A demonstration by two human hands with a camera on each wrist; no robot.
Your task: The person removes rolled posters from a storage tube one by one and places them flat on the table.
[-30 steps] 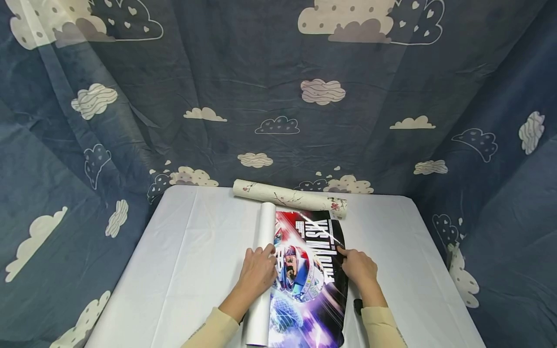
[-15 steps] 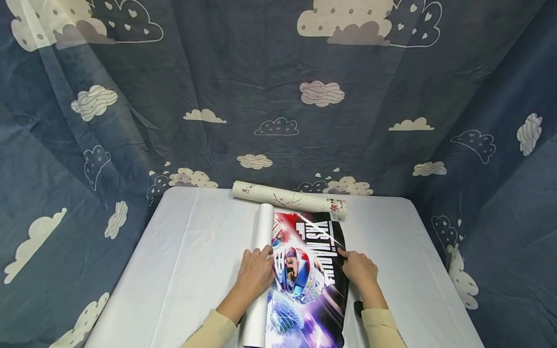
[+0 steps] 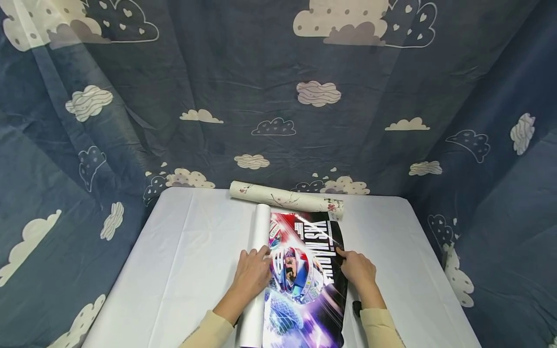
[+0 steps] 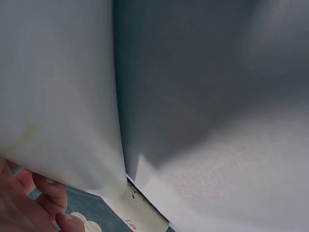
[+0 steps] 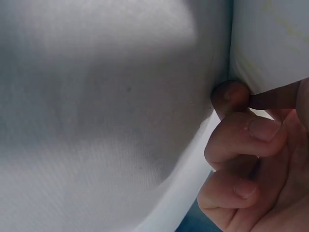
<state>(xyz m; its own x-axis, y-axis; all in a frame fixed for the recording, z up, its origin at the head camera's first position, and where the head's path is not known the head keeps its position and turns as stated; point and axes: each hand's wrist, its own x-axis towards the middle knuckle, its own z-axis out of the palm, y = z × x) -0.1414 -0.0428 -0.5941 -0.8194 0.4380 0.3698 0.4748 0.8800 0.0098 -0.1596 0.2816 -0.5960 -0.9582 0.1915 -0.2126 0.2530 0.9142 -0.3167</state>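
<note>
A glossy poster [image 3: 304, 290] lies partly unrolled on the white-covered table in the head view, printed with a helmeted figure and large white letters. Its left part is still a white roll [image 3: 250, 319]. My left hand [image 3: 252, 273] lies over this roll, fingers curled at its inner side; in the left wrist view the curled fingers [image 4: 50, 193] show beside the pale roll [image 4: 58, 96]. My right hand [image 3: 359, 270] pinches the poster's right edge between thumb and forefinger. The right wrist view shows the pinching hand [image 5: 256, 154] with its other fingers curled in.
A second roll [image 3: 285, 197], cream with a red floral branch pattern, lies across the table's far side, just beyond the poster. A small black object [image 3: 357, 308] sits by the right wrist. A dark blue cloud-print curtain [image 3: 270, 63] surrounds the white table [image 3: 183, 251].
My left hand has moved slightly left with the roll, and a bit more of the printed side shows. My right hand keeps its hold on the right edge.
</note>
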